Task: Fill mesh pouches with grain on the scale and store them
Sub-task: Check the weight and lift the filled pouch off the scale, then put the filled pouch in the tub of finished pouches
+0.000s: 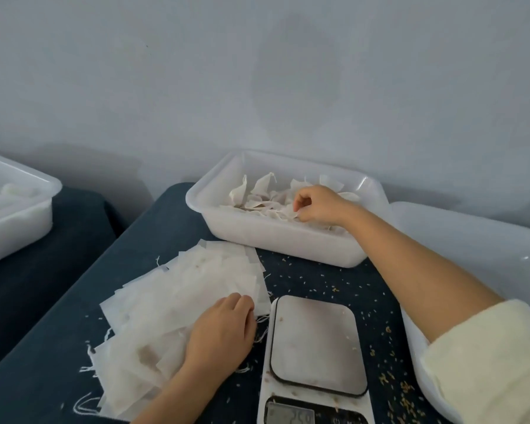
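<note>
Fingers of our right hand (317,205) curl inside the white tray (352,258) at the far edge of the dark blue worktop (172,215), thumb and fingertips pinching the edge of one filled pouch (288,213) lying among the other filled pouches (257,194) there. Our right forearm crosses over the tray's near right corner, its cream sleeve (484,362) bunched near the elbow.

Our left hand (224,328) rests on the loose stack of empty mesh pouches (172,301) spread along the worktop's left side, fingers bent down onto the top sheet (whether they actually pinch it we cannot tell, since the knuckles hide the tips). Drawstrings trail off the stack toward the near left corner.

Just right of that hand sits the scale (315,344), its grey platform bare but for a few specks, the display at the near edge too blurred to read. Scattered grain (389,377) lies on the worktop around the scale. A second white tub (471,255) lies at the right edge, partly hidden by our arm, and another tray (22,215) sits apart on the far left.
</note>
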Available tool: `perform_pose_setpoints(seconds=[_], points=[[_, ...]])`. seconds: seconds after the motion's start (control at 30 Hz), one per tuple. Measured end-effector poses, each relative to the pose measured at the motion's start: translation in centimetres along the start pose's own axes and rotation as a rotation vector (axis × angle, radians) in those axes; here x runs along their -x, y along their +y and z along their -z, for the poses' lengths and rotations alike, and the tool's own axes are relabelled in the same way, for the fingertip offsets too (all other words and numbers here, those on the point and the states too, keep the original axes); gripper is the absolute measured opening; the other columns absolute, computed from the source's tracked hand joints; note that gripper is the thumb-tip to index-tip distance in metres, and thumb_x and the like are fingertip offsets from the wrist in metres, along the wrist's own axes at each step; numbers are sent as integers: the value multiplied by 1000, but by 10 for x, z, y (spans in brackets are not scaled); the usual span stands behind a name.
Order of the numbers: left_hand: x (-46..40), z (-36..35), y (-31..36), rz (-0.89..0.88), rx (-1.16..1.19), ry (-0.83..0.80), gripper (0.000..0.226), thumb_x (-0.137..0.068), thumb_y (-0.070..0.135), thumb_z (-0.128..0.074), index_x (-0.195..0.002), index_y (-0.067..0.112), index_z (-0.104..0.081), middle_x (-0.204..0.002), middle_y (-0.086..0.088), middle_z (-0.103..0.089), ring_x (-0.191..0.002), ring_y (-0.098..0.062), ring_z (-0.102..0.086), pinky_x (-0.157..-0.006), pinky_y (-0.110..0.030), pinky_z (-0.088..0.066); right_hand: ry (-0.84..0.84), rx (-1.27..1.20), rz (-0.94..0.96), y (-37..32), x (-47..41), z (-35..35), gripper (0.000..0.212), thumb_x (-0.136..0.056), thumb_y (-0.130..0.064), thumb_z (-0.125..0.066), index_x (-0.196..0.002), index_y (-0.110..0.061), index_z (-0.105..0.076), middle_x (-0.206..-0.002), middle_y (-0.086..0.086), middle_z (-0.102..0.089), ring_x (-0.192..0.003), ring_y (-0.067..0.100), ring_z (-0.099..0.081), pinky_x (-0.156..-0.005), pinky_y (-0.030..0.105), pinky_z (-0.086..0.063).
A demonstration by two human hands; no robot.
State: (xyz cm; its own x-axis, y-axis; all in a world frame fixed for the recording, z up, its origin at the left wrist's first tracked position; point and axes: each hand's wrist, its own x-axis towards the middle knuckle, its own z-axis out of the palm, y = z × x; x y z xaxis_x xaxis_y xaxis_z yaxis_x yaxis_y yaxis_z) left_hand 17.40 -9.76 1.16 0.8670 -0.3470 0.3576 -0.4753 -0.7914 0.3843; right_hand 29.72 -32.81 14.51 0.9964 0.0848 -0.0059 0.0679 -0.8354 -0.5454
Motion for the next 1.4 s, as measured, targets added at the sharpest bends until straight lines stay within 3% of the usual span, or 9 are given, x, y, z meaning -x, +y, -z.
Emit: perform_pose_setpoints(seconds=[0.1, 0.3, 0.5, 0.67, 0.93, 1.03, 1.2, 1.3, 1.4], points=[[1, 1, 1, -10, 0, -1, 18, -95, 30, -41, -93, 21, -57, -86, 9, -57, -76, -11, -52, -62, -27, -43, 64, -80, 23, -4, 22, -3, 27, -77, 3, -60, -76, -24, -59, -82, -11, -58, -80, 7, -56, -67, 8, -45], [0, 4, 3, -19, -42, -35, 21, -96, 30, -39, -105, 21, -56, -98, 6, -58, -88, -14, -54, -67, -27, -43, 223, -92, 151, -53, 75, -23, 22, -81, -2, -59, -85, -24, -61, -95, -1, -65, -91, 14, -60, -85, 27, -48], [3, 17, 5, -40, -67, -99, 28, -94, 30, -45, -120, 21, -52, -113, 4, -54, -101, -15, -51, -77, -26, -43, 163, -261, 201, -90, 157, -44, 18, -85, -10, -64, -83, -28, -65, -87, -12, -66, -80, -3, -59, -73, 6, -45], [12, 37, -12, 121, -309, -146, 53, -90, 49, -50, -133, 20, -42, -142, 0, -37, -132, -21, -31, -105, -32, -31, 258, -414, 88, -66, 224, -61, 18, -86, -14, -66, -83, -32, -66, -85, -23, -65, -82, -9, -59, -71, 3, -41], [10, 59, -18, 105, -181, -241, 29, -98, 34, -41, -109, 12, -57, -108, -1, -59, -100, -19, -55, -84, -28, -42, 295, -490, -149, -26, 272, -97, 17, -85, -16, -67, -81, -32, -68, -85, -17, -66, -78, 1, -60, -71, 11, -48], [12, 61, -21, 44, -192, -185, 28, -97, 24, -37, -83, 9, -56, -86, 1, -54, -84, -20, -56, -70, -25, -39, 280, -490, -177, -20, 279, -102, 17, -85, -16, -67, -81, -31, -69, -84, -17, -66, -79, 1, -60, -71, 11, -47], [18, 63, -18, -41, -314, -110, 27, -96, 21, -44, -93, 9, -67, -107, 2, -60, -90, -20, -60, -73, -31, -47, 306, -462, -171, -20, 283, -100, 17, -86, -15, -66, -82, -31, -68, -86, -22, -65, -82, -3, -60, -72, 8, -45], [23, 75, 4, 14, -37, 98, 15, -87, 14, -59, -76, 11, -68, -82, 3, -64, -72, -19, -59, -61, -28, -44, 328, -485, -148, -26, 280, -101, 15, -85, -16, -67, -85, -31, -67, -86, -22, -66, -82, -5, -61, -71, 7, -45], [31, 81, 47, 121, 337, 64, 18, -84, 20, -60, -67, 26, -62, -66, 14, -62, -61, -3, -56, -55, -11, -40, 284, -650, -152, -39, 272, -106, 19, -83, -27, -70, -100, -34, -63, -93, -16, -68, -87, -5, -64, -73, 9, -48]])
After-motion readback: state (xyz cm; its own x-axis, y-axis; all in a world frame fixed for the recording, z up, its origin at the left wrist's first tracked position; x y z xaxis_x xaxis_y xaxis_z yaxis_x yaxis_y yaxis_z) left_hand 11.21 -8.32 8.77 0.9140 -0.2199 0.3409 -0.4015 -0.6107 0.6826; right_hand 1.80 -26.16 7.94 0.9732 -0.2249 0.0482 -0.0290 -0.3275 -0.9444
